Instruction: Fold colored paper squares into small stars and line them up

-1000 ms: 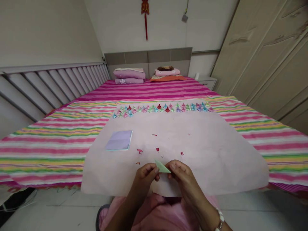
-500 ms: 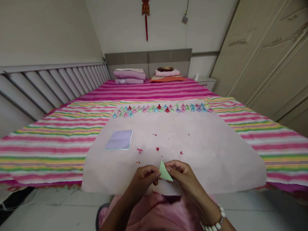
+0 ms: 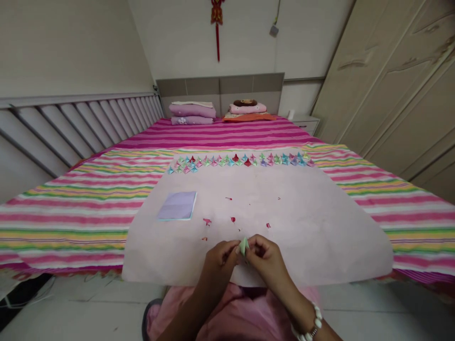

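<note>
A small folded piece of light green paper (image 3: 243, 246) is pinched between both hands near the front of the pale sheet. My left hand (image 3: 222, 258) grips its left side between thumb and fingers. On the other side, my right hand (image 3: 265, 253) holds it the same way, fingers curled. Much of the paper is covered by my fingertips. To the left lies a stack of square paper (image 3: 177, 205), purple on top. Several small folded paper pieces (image 3: 248, 162) in many colours stand in rows along the sheet's far edge.
Red paper scraps (image 3: 233, 219) lie scattered on the pale sheet (image 3: 320, 227), which covers part of the striped bedspread (image 3: 81, 199). Folded bedding (image 3: 192, 111) rests by the headboard (image 3: 199, 87). A railing (image 3: 88, 118) runs along the left, a wardrobe (image 3: 401, 85) on the right.
The green paper was a flat triangle with its point toward the lower right; now it looks smaller and narrower. My hands have drawn closer together around it.
</note>
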Demonstrator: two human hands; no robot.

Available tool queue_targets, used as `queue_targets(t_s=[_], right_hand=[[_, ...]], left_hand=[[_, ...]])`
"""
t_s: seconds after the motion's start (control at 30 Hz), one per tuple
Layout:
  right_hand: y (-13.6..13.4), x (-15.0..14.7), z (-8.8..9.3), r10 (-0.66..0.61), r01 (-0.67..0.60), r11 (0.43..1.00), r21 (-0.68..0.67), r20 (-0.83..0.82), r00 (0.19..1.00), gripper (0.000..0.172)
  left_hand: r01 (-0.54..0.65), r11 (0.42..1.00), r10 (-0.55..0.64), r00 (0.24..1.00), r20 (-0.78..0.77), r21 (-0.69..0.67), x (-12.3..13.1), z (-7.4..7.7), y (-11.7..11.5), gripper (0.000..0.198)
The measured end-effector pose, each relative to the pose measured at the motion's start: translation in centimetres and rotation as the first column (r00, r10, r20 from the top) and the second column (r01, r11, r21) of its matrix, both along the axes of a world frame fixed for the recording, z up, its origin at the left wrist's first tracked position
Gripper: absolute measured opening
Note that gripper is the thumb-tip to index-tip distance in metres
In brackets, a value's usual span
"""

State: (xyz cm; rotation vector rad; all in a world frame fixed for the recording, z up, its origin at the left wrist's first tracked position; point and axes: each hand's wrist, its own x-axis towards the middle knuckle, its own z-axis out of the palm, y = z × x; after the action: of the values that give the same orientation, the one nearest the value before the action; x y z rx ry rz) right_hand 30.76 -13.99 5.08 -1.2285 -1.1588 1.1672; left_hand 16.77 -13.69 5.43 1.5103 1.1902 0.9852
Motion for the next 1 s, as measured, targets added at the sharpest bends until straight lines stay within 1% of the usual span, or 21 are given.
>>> queue_targets(t_s=[0.07, 0.13, 0.23, 0.33, 0.4, 0.47, 0.6, 0.73, 0.83, 0.9, 1.0], right_hand=[[-0.2, -0.1, 0.0, -0.047, 0.039, 0.996, 0.082, 0.106, 0.993, 0.011], [-0.3, -0.2, 0.2, -0.078, 0.042, 0.984, 0.175, 0.204, 0.976, 0.006], [-0.5, -0.4, 0.4, -0.092, 0.007, 0.965, 0.261, 0.314, 0.945, 0.012], [-0.6, -0.7, 0.4, -0.096, -0.013, 0.956, 0.293, 0.355, 0.93, 0.015], [-0.6, -0.8, 0.4, -0.11, -0.006, 0.95, 0.313, 0.351, 0.93, 0.015], [-0.7, -0.8, 0.4, -0.118, 0.003, 0.946, 0.325, 0.336, 0.934, 0.015], [-0.7, -0.8, 0.5, -0.11, 0.013, 0.947, 0.32, 0.286, 0.952, 0.016], [-0.6, -0.7, 0.2, -0.117, 0.047, 0.95, 0.308, 0.211, 0.97, 0.014], [-0.4, -0.4, -0.2, -0.102, 0.049, 0.944, 0.327, 0.146, 0.984, 0.017], [-0.3, -0.3, -0.2, -0.076, 0.032, 0.94, 0.338, 0.117, 0.99, 0.017], [-0.4, -0.1, 0.0, -0.029, -0.012, 0.937, 0.35, 0.113, 0.993, 0.016]], left_hand=[[-0.002, 0.999, 0.004, 0.999, -0.045, 0.041, 0.2, 0.4, -0.3, 0.025], [-0.014, 0.997, 0.023, 0.994, -0.109, 0.08, 0.5, 0.9, -0.4, 0.023], [0.021, 0.994, 0.0, 0.983, -0.183, 0.111, 0.7, 1.4, -0.5, 0.021], [0.063, 0.993, -0.04, 0.975, -0.217, 0.103, 0.9, 1.4, -0.4, 0.022], [0.057, 0.994, -0.037, 0.976, -0.213, 0.089, 1.0, 1.1, -0.3, 0.02], [0.044, 0.997, -0.031, 0.983, -0.18, 0.068, 1.0, 0.9, -0.2, 0.021], [0.011, 1.0, -0.011, 0.998, -0.064, 0.014, 1.1, 0.6, -0.3, 0.026], [-0.058, 0.99, 0.071, 0.993, 0.094, -0.131, 0.9, 0.5, -0.2, 0.026], [-0.068, 0.968, 0.122, 0.969, 0.216, -0.24, 0.6, 0.7, 0.2, 0.028], [-0.061, 0.948, 0.146, 0.955, 0.257, -0.312, 0.2, 1.0, 0.5, 0.028], [-0.026, 0.893, 0.182, 0.934, 0.309, -0.449, -0.2, 1.5, 0.6, 0.029]])
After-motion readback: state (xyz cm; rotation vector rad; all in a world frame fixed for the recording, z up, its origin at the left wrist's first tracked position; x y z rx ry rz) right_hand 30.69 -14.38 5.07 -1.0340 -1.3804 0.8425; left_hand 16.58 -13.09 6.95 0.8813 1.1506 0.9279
